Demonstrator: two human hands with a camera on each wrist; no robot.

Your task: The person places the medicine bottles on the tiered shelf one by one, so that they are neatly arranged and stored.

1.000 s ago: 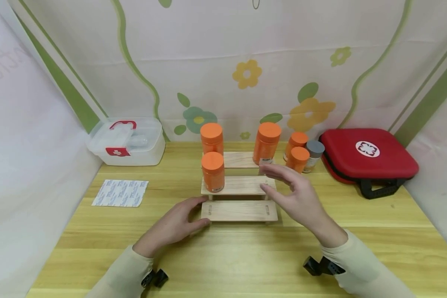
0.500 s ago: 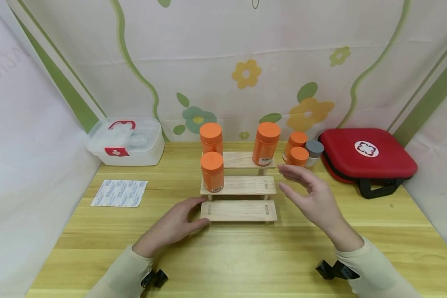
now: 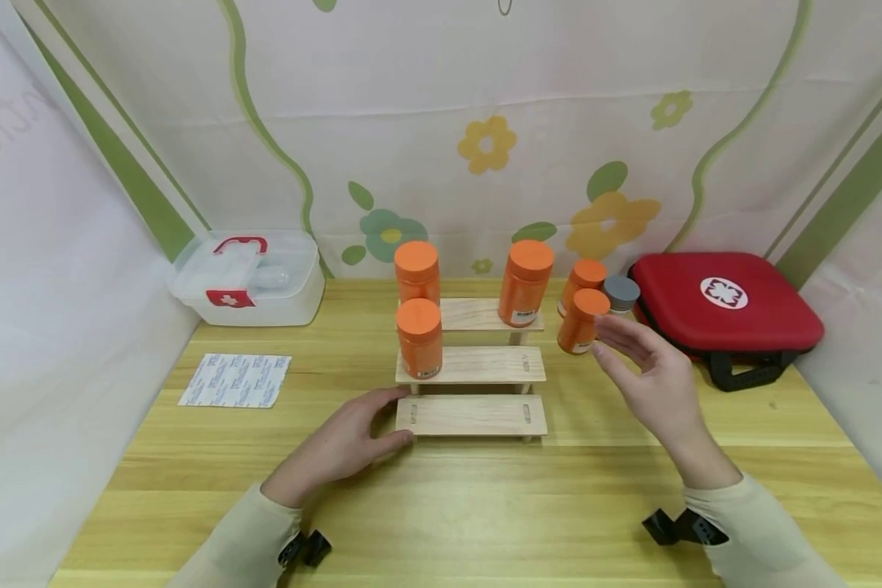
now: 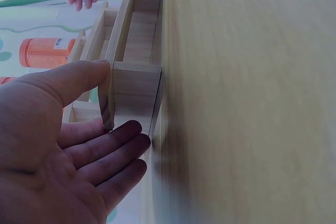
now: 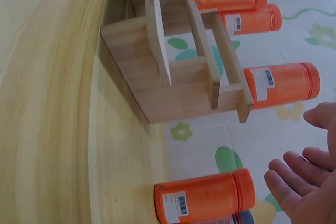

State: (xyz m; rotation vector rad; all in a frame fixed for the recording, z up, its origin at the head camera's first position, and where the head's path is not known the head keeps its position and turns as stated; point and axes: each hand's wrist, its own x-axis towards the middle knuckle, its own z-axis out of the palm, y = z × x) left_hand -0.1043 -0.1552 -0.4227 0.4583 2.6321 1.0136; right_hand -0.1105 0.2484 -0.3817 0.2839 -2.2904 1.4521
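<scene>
A three-step wooden shelf (image 3: 470,415) stands on the table. My left hand (image 3: 353,433) holds the left end of its lowest step; in the left wrist view the thumb (image 4: 86,77) is on one edge and the index finger at the other. My right hand (image 3: 654,380) has its fingers apart and slightly bent, right beside a small orange bottle (image 3: 577,331) on the table, with nothing in its grasp. On the shelf are larger orange bottles: one on the middle step (image 3: 420,347), two on the top step, at left (image 3: 416,273) and right (image 3: 525,286).
Behind the small bottle stand another orange bottle (image 3: 582,284) and a grey-capped bottle (image 3: 621,294). A red first-aid case (image 3: 728,302) lies at right. A clear lidded box (image 3: 253,282) and a blister sheet (image 3: 237,380) are at left. A printed cloth backs the table.
My right hand has moved right, away from the shelf's middle step to the small orange bottle, which now shows more fully. The left hand stays at the shelf.
</scene>
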